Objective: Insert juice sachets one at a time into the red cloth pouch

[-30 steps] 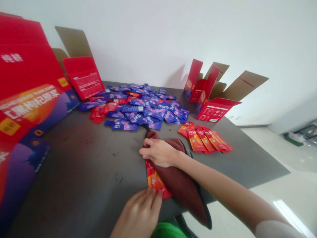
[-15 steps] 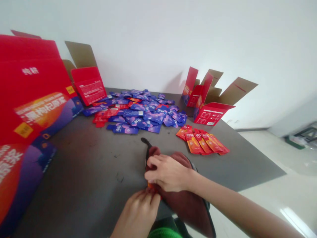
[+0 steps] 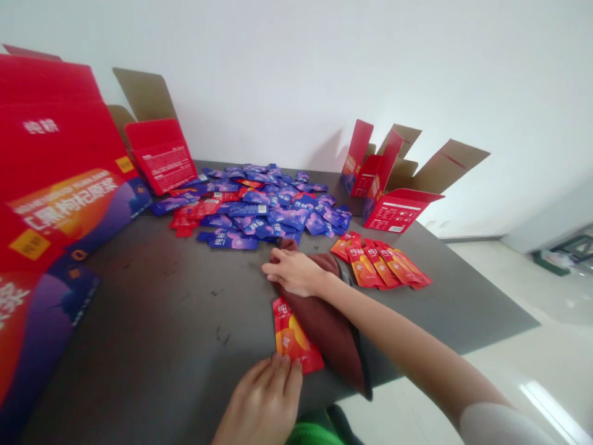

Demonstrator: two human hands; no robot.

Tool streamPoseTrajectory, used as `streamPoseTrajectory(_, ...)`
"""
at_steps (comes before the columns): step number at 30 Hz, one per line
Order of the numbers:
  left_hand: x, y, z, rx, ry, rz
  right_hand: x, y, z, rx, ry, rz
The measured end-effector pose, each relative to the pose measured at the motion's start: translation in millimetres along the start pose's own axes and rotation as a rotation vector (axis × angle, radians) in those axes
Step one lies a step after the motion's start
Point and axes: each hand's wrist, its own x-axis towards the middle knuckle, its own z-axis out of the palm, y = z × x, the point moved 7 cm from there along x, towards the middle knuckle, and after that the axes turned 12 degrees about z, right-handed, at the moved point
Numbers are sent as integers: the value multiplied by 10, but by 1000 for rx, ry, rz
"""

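Observation:
A red and orange sachet (image 3: 296, 337) lies flat near the table's front edge. My left hand (image 3: 266, 395) has its fingers together on the sachet's lower end, holding it against the table. Just beyond, my right hand (image 3: 294, 272) is closed on a dark brown cloth (image 3: 331, 327) with a black edge. The cloth drapes beside the sachet and covers part of its right side. To the right, several red sachets (image 3: 382, 266) lie in an overlapping row. A heap of mostly purple sachets (image 3: 259, 210), with some red ones among them, spreads behind my right hand.
Large red cartons (image 3: 60, 154) stand at the left, and a smaller open carton (image 3: 162, 157) is behind them. At the back right are two open red boxes (image 3: 393, 210) with raised flaps. A white wall (image 3: 278, 74) rises behind the grey table (image 3: 176, 334).
My right hand has moved away from me with the cloth, uncovering most of the red sachet. My left hand stays at the sachet's lower end. The camera view has shifted slightly.

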Motion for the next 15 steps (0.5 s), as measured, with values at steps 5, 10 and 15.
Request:
streamPoseTrajectory(5, 6, 72, -1, 80, 10, -26, -141, -82, -298, 72, 82, 23)
streamPoseTrajectory(10, -14, 120, -48, 180, 117, -147, -631, -475, -286, 138, -1, -114)
streamPoseTrajectory(15, -76, 127, -70, 168, 245, -244, -691, -502, -132, 121, -35, -90)
